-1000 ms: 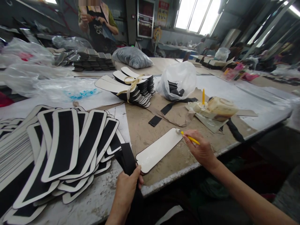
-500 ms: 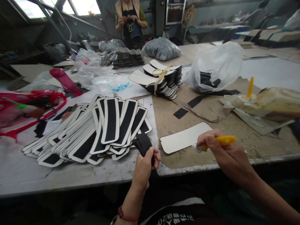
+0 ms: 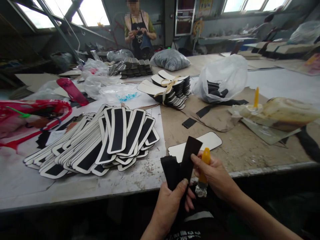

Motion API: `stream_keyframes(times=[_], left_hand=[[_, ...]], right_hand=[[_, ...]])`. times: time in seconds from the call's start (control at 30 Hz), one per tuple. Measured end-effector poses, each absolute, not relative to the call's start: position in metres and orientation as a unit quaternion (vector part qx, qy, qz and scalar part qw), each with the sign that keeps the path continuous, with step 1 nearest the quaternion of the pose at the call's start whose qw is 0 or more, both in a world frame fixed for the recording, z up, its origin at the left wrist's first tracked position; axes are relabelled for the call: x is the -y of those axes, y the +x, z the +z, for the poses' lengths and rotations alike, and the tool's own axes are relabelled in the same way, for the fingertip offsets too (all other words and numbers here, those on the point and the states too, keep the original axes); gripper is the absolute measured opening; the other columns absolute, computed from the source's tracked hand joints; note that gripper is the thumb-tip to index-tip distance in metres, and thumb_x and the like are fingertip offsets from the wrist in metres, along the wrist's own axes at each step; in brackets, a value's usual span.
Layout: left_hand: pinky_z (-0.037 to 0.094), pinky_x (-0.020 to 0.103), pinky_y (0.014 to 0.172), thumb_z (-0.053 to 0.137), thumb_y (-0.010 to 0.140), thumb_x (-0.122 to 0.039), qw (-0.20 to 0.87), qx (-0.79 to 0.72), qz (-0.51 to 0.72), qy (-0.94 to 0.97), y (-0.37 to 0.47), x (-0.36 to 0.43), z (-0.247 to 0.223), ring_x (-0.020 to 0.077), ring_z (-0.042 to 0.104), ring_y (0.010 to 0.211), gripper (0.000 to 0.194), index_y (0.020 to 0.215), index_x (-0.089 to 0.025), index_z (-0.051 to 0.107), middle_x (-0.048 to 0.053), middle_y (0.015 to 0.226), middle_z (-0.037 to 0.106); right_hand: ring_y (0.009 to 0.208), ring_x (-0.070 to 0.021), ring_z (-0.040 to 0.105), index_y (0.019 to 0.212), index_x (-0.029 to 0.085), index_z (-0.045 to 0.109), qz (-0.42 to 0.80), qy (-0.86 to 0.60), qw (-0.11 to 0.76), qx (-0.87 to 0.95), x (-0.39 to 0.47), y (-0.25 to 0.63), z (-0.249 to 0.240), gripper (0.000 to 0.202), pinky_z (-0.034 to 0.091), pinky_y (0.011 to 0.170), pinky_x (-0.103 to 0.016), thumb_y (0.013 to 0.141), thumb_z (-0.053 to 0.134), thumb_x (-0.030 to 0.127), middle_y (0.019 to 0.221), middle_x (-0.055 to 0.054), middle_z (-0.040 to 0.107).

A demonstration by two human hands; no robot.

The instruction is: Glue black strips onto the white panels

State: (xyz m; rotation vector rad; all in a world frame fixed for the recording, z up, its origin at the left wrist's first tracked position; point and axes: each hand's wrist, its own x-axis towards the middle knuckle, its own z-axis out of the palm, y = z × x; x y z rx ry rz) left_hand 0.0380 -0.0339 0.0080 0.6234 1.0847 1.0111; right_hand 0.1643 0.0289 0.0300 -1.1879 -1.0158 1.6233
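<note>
My left hand point(image 3: 172, 203) grips several black strips point(image 3: 171, 171) at the table's front edge, their upper ends fanned apart. Between the thumb and fingers of my right hand point(image 3: 212, 170) is the upper part of one black strip point(image 3: 191, 150). That same hand also holds a yellow-handled brush point(image 3: 206, 156), its whitish, crusted tip pointing down. Behind the strips a white curved panel point(image 3: 210, 140) lies flat on brown paper, partly covered from view. To the left spreads a pile of white-edged panels with black centres point(image 3: 118, 130).
Tied bundles of panels point(image 3: 172, 88) stand farther back, beside a clear plastic bag point(image 3: 225, 76) of black pieces. A yellowish glue container point(image 3: 287, 111) lies at right near an upright yellow nozzle point(image 3: 256, 97). A red bag point(image 3: 30, 116) is at left; a co-worker point(image 3: 140, 30) stands beyond.
My right hand has moved left from the white panel to the black strips, and the brush has turned tip-down. My left hand has shifted right and lower, with the strips now fanned.
</note>
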Motion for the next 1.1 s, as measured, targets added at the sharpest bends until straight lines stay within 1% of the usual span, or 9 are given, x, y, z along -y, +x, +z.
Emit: stream_keyframes(times=[0.13,0.23,0.3,0.43,0.5,0.6,0.7,0.87,1.1], left_hand=[[0.036,0.021,0.038,0.063,0.072,-0.052,0.733,-0.473,0.411,0.265,0.047,0.050,-0.012,0.0120,0.052,0.041,0.045,0.079,-0.008,0.062,0.006,0.056,0.059],[0.034,0.021,0.038,0.067,0.068,-0.052,0.723,-0.504,0.390,0.265,0.038,0.055,-0.018,0.0108,0.049,0.039,0.043,0.074,-0.009,0.062,0.004,0.051,0.056],[0.031,0.020,0.037,0.070,0.065,-0.050,0.683,-0.559,0.404,0.242,0.026,0.049,-0.017,0.0094,0.045,0.037,0.042,0.074,-0.011,0.061,0.001,0.048,0.054],[0.031,0.019,0.039,0.072,0.061,-0.050,0.570,-0.649,0.460,0.206,0.004,0.018,-0.010,0.0086,0.043,0.040,0.047,0.085,-0.011,0.061,-0.002,0.049,0.053],[0.032,0.018,0.040,0.071,0.061,-0.049,0.554,-0.660,0.458,0.219,0.000,-0.002,-0.009,0.0083,0.044,0.043,0.049,0.088,-0.010,0.060,-0.002,0.051,0.053],[0.031,0.018,0.039,0.069,0.061,-0.044,0.572,-0.656,0.426,0.247,0.000,-0.026,-0.010,0.0079,0.043,0.042,0.042,0.082,-0.009,0.060,-0.001,0.051,0.053],[0.027,0.018,0.036,0.067,0.061,-0.035,0.586,-0.657,0.392,0.266,0.001,-0.041,-0.013,0.0075,0.040,0.037,0.026,0.067,-0.011,0.057,0.000,0.046,0.051],[0.023,0.017,0.033,0.060,0.062,-0.026,0.590,-0.666,0.360,0.281,-0.003,-0.054,-0.010,0.0064,0.037,0.034,0.017,0.054,-0.015,0.050,-0.002,0.043,0.047],[0.024,0.019,0.034,0.058,0.064,-0.030,0.604,-0.659,0.346,0.286,-0.009,-0.058,-0.011,0.0073,0.036,0.034,0.021,0.051,-0.015,0.050,-0.002,0.041,0.044]], right_hand=[[0.055,-0.0127,0.056,0.081,0.021,0.052,0.620,-0.489,0.513,0.336,-0.038,0.186,0.033,0.032,0.050,0.050,-0.023,0.069,0.073,0.041,0.068,0.003,0.057],[0.049,-0.0123,0.051,0.077,0.022,0.050,0.586,-0.502,0.548,0.325,-0.052,0.211,0.042,0.034,0.047,0.043,-0.023,0.066,0.074,0.042,0.062,0.004,0.052],[0.045,-0.0113,0.045,0.076,0.023,0.049,0.565,-0.521,0.527,0.361,-0.062,0.233,0.048,0.033,0.042,0.039,-0.022,0.067,0.072,0.044,0.058,0.005,0.048],[0.047,-0.0108,0.042,0.071,0.019,0.054,0.486,-0.573,0.349,0.560,-0.080,0.264,0.054,0.036,0.036,0.040,-0.021,0.070,0.067,0.053,0.057,0.003,0.047],[0.050,-0.0101,0.039,0.064,0.018,0.051,0.447,-0.553,0.250,0.657,-0.089,0.262,0.056,0.039,0.034,0.043,-0.021,0.075,0.061,0.055,0.058,0.003,0.043],[0.052,-0.0098,0.035,0.062,0.018,0.044,0.449,-0.474,0.122,0.748,-0.103,0.240,0.058,0.039,0.031,0.048,-0.022,0.083,0.051,0.050,0.059,0.004,0.041],[0.054,-0.0095,0.034,0.062,0.018,0.042,0.459,-0.393,0.026,0.796,-0.122,0.214,0.054,0.036,0.028,0.050,-0.022,0.084,0.047,0.046,0.058,0.005,0.039],[0.050,-0.0097,0.036,0.066,0.017,0.051,0.477,-0.381,-0.067,0.789,-0.153,0.182,0.038,0.031,0.024,0.046,-0.023,0.080,0.051,0.045,0.055,0.005,0.043],[0.054,-0.0121,0.044,0.067,0.016,0.057,0.415,-0.395,-0.117,0.811,-0.167,0.162,0.022,0.026,0.029,0.048,-0.022,0.079,0.052,0.038,0.057,0.001,0.051]])
